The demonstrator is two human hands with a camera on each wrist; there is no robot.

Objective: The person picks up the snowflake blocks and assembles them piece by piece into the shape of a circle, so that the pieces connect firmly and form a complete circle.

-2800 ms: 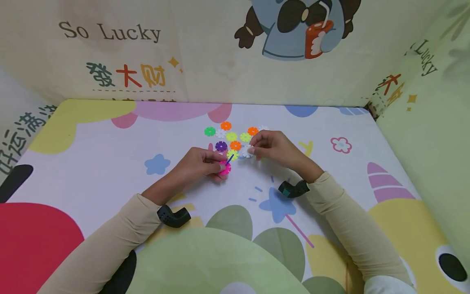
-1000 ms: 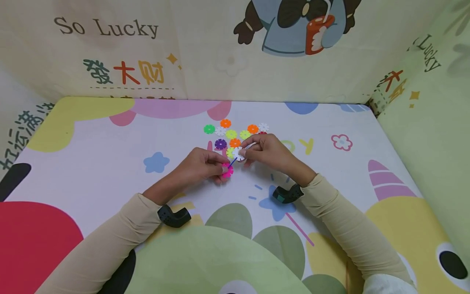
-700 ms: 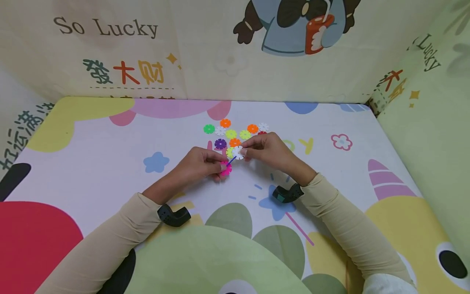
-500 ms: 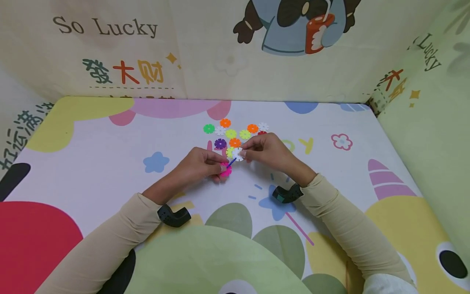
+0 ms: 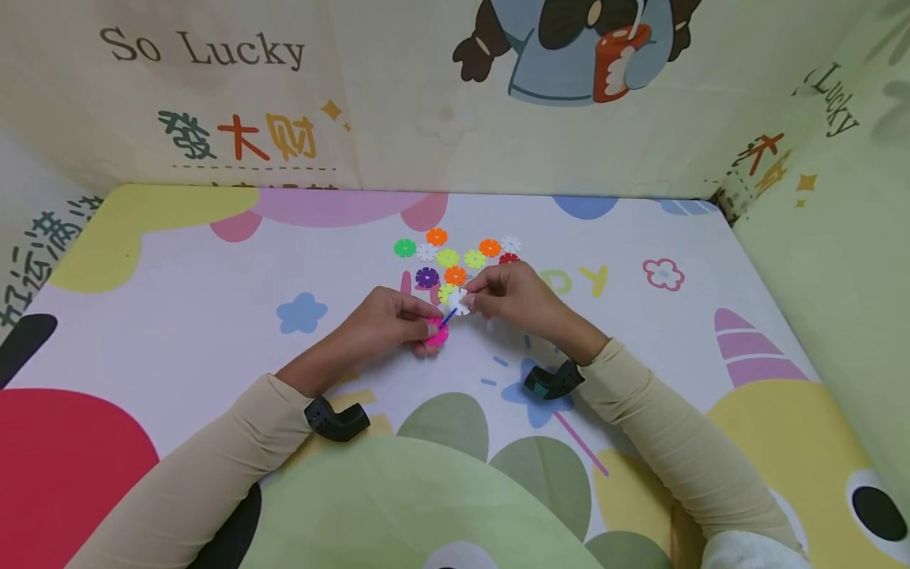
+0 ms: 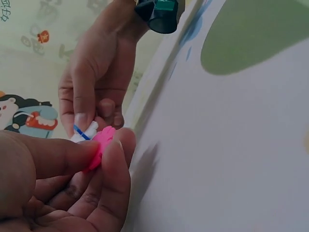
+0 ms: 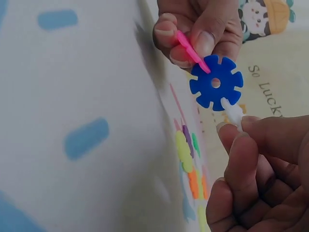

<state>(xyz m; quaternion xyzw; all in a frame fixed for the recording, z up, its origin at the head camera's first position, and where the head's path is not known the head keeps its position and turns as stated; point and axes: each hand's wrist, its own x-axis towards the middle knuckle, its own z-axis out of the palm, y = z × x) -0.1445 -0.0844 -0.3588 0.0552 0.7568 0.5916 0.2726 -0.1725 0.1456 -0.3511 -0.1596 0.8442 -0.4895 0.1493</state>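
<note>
My left hand (image 5: 398, 318) pinches a pink notched plastic disc (image 7: 189, 50) between thumb and fingers. A blue notched disc (image 7: 202, 87) with a round hole stands crosswise in the pink one; it appears edge-on in the head view. With thumb and forefinger, my right hand (image 5: 517, 294) grips a white notched disc (image 7: 233, 114). The white disc's edge meets a slot on the blue disc's far side from the pink one. Both hands are held above the table, and fingertips cover part of the pink and white discs.
Several loose discs lie behind the hands, among them a green disc (image 5: 404, 248), a purple disc (image 5: 426, 277), an orange disc (image 5: 437, 236) and a red disc (image 5: 509, 258). The patterned tabletop (image 5: 235, 316) ends at a cloth-covered wall (image 5: 398, 150).
The right hand has brought the white disc left and nearer to me, up to the blue disc's edge. The left hand has hardly moved. Over the last half second, only slight shifts show.
</note>
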